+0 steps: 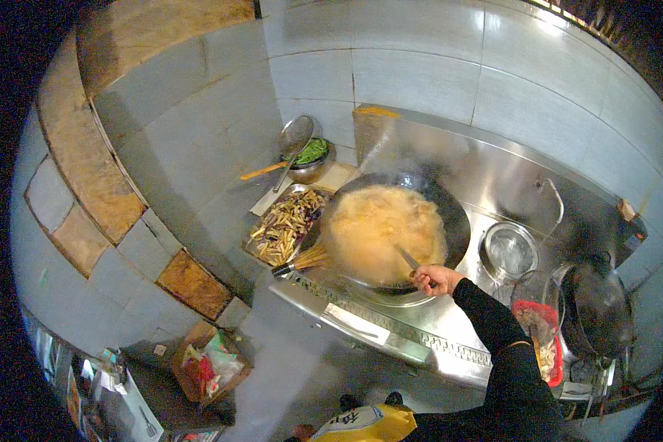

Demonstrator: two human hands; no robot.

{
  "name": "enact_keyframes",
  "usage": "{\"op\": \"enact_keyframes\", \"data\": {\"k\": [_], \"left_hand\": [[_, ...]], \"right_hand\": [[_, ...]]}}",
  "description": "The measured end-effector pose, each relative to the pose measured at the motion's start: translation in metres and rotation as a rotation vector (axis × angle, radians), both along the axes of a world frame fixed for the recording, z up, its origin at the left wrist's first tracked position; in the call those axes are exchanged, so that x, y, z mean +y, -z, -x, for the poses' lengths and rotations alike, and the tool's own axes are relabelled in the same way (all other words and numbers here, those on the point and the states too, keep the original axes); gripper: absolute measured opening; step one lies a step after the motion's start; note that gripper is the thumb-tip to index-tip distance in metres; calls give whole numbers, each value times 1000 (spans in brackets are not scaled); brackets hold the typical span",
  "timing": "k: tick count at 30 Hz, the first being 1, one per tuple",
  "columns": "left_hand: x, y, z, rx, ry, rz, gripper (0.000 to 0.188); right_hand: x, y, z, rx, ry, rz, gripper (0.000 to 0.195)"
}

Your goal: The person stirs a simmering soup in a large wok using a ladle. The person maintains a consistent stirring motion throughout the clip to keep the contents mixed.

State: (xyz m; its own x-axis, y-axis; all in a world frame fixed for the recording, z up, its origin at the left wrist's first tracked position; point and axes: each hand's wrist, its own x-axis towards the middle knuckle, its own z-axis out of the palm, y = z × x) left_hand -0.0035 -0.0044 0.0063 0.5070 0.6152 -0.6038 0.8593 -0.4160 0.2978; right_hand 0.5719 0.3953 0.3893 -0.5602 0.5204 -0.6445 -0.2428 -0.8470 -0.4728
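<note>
My right hand (435, 280) is closed around the handle of a metal cooking utensil (406, 256), whose far end is hidden under the foamy, light-brown liquid (384, 226). The liquid bubbles and steams in a large dark wok (457, 235) on the steel range. Left of the wok lies a metal tray of cut strips (284, 226), pale and purplish. A bamboo wok brush (306, 259) rests between tray and wok. At the bottom edge, only a blurred bit of what looks like my left hand (304, 432) shows beside a yellow apron (387, 424); its fingers cannot be made out.
A mesh skimmer (296, 135) lies over a bowl of green vegetables (312, 152) in the back corner. Right of the wok are a round metal pot (511, 251), a red basket of food (552, 359) and a second dark wok (596, 309). A cardboard box (199, 381) holds bags at lower left.
</note>
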Motion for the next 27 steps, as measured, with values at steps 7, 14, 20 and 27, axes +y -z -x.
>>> {"op": "enact_keyframes", "data": {"k": [7, 14, 20, 27], "left_hand": [[8, 4, 22, -49, -36, -2, 36], [55, 22, 26, -111, 6, -10, 36], [88, 38, 30, -168, 70, -10, 37], [103, 46, 34, -191, 133, 11, 37]], "right_hand": [[-34, -82, -1, -498, -205, -389, 7], [-113, -170, -13, -997, -197, -668, 11], [-189, -217, -15, -1692, -407, -1118, 33], [-247, -262, -4, -1747, -517, -1040, 31]]}}
